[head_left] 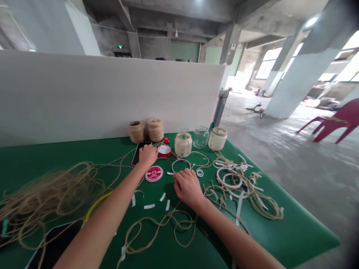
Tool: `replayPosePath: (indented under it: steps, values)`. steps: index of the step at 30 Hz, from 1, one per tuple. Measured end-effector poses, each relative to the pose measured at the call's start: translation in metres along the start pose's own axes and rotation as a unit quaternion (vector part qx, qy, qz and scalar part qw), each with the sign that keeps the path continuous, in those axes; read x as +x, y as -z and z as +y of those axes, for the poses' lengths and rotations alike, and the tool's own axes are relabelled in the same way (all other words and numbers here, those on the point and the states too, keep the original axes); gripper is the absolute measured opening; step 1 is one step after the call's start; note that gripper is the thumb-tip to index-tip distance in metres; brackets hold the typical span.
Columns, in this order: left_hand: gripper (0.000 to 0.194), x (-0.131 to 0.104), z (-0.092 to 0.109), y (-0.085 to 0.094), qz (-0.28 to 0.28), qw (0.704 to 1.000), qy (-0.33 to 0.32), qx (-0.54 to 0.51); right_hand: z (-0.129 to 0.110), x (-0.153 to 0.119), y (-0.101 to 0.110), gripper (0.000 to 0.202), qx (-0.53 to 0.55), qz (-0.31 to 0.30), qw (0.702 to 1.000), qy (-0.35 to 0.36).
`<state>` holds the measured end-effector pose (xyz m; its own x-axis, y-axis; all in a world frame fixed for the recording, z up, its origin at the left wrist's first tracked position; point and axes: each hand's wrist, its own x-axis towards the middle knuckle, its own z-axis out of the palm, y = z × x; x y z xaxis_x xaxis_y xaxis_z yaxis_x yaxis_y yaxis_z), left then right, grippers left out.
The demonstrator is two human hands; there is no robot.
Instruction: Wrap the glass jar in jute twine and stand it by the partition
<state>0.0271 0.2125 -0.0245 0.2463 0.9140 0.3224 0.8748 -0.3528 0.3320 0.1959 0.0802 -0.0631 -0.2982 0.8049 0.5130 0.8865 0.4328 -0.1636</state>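
Observation:
My left hand (148, 154) reaches forward over the right side of a dark phone (136, 156), just left of a red-rimmed tape spool (164, 150). Its fingertips are hidden behind the knuckles. My right hand (188, 186) rests low over the table with its fingers curled. A dark-and-white ring (181, 161) lies just beyond it, and anything inside the fingers is hidden. Jute cord (157, 226) lies in loops on the near side of this hand. A red-and-white round disc (154, 173) sits between both arms.
Two jute-wrapped jars (155, 130) stand at the back, with a clear glass jar (201, 138) and two pale-covered jars (183, 145) further right. Blurred jute (61, 190) heaps at left. White rings (230, 179) and cord coils crowd the right. A white partition (112, 97) borders the green table (291, 239).

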Motion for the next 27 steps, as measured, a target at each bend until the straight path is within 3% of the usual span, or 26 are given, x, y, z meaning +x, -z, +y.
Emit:
replayPosePath:
  steps: [3, 7, 10, 13, 16, 18, 21, 23, 27]
  values:
    - [0.023, 0.003, 0.003, 0.020, 0.016, 0.999, -0.021, -0.019, 0.002, 0.001, 0.001, 0.012, 0.023, 0.015, 0.999, -0.016]
    - [0.027, 0.002, 0.017, 0.072, 0.066, 0.995, -0.055, -0.057, 0.002, 0.005, 0.006, 0.027, 0.167, 0.096, 0.980, -0.046]
    - [0.027, -0.011, 0.044, 0.114, 0.102, 0.982, -0.120, -0.101, -0.005, 0.019, 0.025, 0.044, 0.262, 0.164, 0.948, -0.069]
    - [0.026, -0.027, 0.083, 0.144, 0.108, 0.956, -0.222, -0.158, -0.014, 0.044, 0.057, 0.063, 0.340, 0.166, 0.924, -0.061]
    - [0.023, -0.037, 0.115, 0.165, 0.118, 0.932, -0.303, -0.161, -0.016, 0.072, 0.091, 0.020, 0.498, 0.114, 0.858, -0.046]
    - [0.023, -0.039, 0.124, 0.176, 0.135, 0.932, -0.307, -0.133, -0.007, 0.085, 0.112, 0.023, 0.597, 0.153, 0.782, -0.094]
    - [0.021, -0.038, 0.117, 0.190, 0.118, 0.951, -0.277, -0.063, 0.019, 0.090, 0.146, 0.016, 0.650, 0.230, 0.712, -0.137]
    - [0.022, -0.036, 0.104, 0.194, 0.093, 0.965, -0.244, -0.024, 0.040, 0.086, 0.175, 0.012, 0.661, 0.258, 0.688, -0.155]
    - [0.020, -0.029, 0.074, 0.195, 0.055, 0.980, -0.190, -0.013, 0.081, 0.072, 0.242, 0.029, 0.633, 0.369, 0.661, -0.162]
